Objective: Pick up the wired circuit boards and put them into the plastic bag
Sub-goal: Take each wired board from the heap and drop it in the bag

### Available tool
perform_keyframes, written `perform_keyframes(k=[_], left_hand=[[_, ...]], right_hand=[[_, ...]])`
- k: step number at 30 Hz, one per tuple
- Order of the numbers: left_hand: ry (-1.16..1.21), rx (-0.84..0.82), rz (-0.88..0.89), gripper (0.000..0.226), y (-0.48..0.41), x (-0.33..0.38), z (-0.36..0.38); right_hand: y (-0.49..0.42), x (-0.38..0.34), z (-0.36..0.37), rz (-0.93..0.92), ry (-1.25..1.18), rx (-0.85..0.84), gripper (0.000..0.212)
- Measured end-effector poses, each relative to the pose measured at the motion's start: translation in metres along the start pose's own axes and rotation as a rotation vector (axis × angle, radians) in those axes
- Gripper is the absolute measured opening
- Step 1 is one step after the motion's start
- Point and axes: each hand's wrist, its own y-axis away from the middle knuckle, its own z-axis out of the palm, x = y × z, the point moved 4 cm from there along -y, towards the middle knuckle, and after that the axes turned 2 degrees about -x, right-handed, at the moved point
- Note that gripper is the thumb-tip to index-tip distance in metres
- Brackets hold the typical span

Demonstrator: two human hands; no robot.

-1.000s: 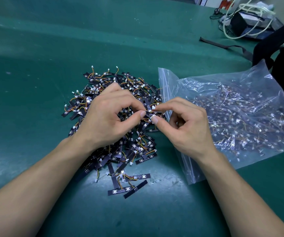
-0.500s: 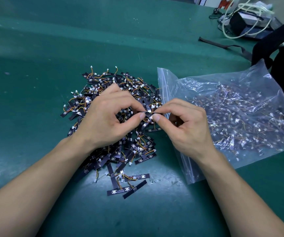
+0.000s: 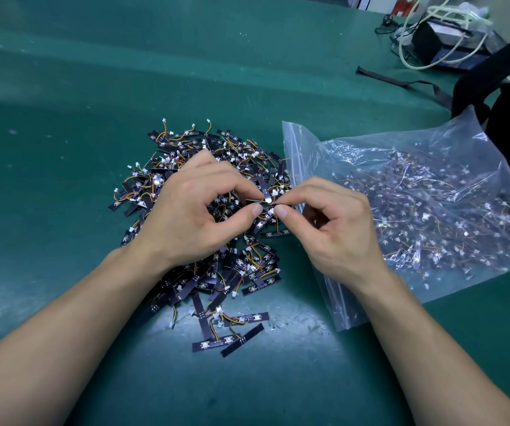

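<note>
Above the pile of wired circuit boards (image 3: 204,284) on the green counter (image 3: 63,118), the left hand (image 3: 192,210) and right hand (image 3: 333,232) together pinch one board (image 3: 258,200) between thumb and forefinger. The part-filled plastic bag (image 3: 431,179) lies just right of the pile.

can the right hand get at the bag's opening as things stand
Likely yes: the right hand lies over the zip edge of the plastic bag, nothing between, though it pinches a circuit board.

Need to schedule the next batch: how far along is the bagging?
Done: many bagged boards lie in the plastic bag. In hand: the left hand and right hand both pinch one wired circuit board above the pile. Left: that large pile on the green table, plus a few strays nearer the person. Roughly halfway, at a guess.
</note>
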Motion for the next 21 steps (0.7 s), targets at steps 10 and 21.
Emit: perform_keyframes(k=[10, 21], left_hand=[[-0.009, 0.003, -0.002, 0.010, -0.0007, -0.0006, 0.0004], [-0.001, -0.014, 0.004, 0.007, 0.0000, -0.0010, 0.0017]], right_hand=[[0.0011, -0.0003, -0.0005, 0.047, -0.017, 0.008, 0.008], [0.0010, 0.0004, 0.0006, -0.001, -0.007, 0.001, 0.003]])
